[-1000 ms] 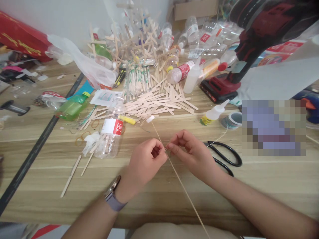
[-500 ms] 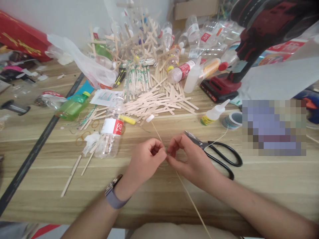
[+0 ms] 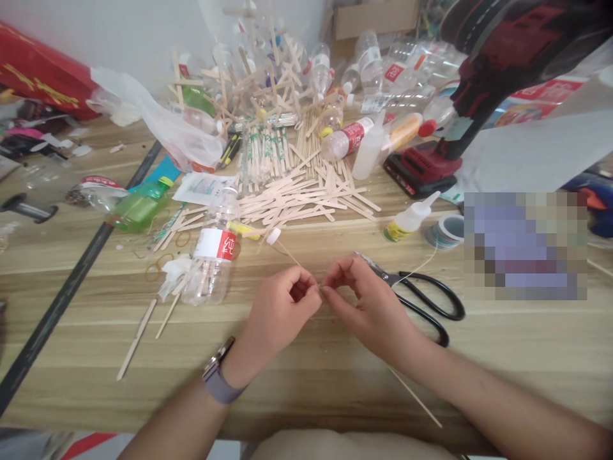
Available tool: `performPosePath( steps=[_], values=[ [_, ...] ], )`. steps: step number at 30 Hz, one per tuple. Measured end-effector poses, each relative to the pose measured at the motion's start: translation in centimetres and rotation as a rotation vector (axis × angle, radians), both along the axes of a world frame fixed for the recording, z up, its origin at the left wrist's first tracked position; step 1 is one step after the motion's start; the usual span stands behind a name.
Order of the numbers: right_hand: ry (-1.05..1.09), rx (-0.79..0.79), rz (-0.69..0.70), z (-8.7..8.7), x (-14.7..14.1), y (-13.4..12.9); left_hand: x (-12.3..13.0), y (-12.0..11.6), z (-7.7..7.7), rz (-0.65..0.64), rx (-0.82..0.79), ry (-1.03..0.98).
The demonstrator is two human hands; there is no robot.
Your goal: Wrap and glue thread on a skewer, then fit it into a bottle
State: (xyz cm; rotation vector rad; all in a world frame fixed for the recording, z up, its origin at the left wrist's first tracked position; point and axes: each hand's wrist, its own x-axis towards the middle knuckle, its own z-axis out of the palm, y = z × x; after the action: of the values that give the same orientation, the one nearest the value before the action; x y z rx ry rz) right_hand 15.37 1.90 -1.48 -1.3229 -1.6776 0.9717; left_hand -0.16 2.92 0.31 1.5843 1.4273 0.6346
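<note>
My left hand (image 3: 285,306) is closed in a pinch on a thin wooden stick (image 3: 290,254), which slants through the fingertips toward me. A white bottle cap (image 3: 273,236) sits at the stick's far end. Its near end (image 3: 416,398) shows below my right forearm. Fingertip to fingertip with the left, my right hand (image 3: 366,300) pinches what looks like a thin thread (image 3: 421,265); the exact grip is hidden. That thread runs from a spool (image 3: 446,231) over the black-handled scissors (image 3: 426,297) and behind my right hand.
A clear bottle (image 3: 211,275) with sticks inside stands left of my hands. Flat wooden sticks (image 3: 297,198) lie piled ahead. A glue bottle (image 3: 409,217) and a red-black power tool (image 3: 431,163) stand to the right. A green bottle (image 3: 141,206) lies at the left.
The stick has turned between my fingers: its capped end has swung left and a little nearer, its near end to the right. Both hands stay almost in place.
</note>
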Motion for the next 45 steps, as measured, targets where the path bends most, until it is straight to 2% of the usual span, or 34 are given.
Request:
performPosePath(
  steps=[7,14,19,26,35,40,45],
  values=[
    [0.025,-0.013,0.014,-0.33,-0.05,0.06,-0.19,-0.08,-0.19,-0.048,0.082,0.068],
    [0.144,-0.058,0.032,-0.62,0.04,0.17,-0.52,0.20,0.10,-0.083,0.047,0.024],
    [0.179,-0.056,-0.004,-0.65,0.08,0.21,-0.67,0.22,0.19,-0.089,0.039,0.013],
    [0.210,-0.062,-0.011,-0.67,0.02,0.32,-0.73,-0.10,0.28,-0.076,0.162,0.041],
    [0.244,-0.112,0.013,-0.76,0.07,0.24,-0.89,-0.04,0.35,-0.145,0.300,0.137],
    [0.242,-0.132,0.018,-0.85,0.20,0.21,-0.85,-0.17,0.41,-0.167,0.334,0.212],
    [0.240,-0.133,0.026,-0.90,0.25,0.20,-0.78,-0.12,0.60,-0.167,0.300,0.203]
  ],
)
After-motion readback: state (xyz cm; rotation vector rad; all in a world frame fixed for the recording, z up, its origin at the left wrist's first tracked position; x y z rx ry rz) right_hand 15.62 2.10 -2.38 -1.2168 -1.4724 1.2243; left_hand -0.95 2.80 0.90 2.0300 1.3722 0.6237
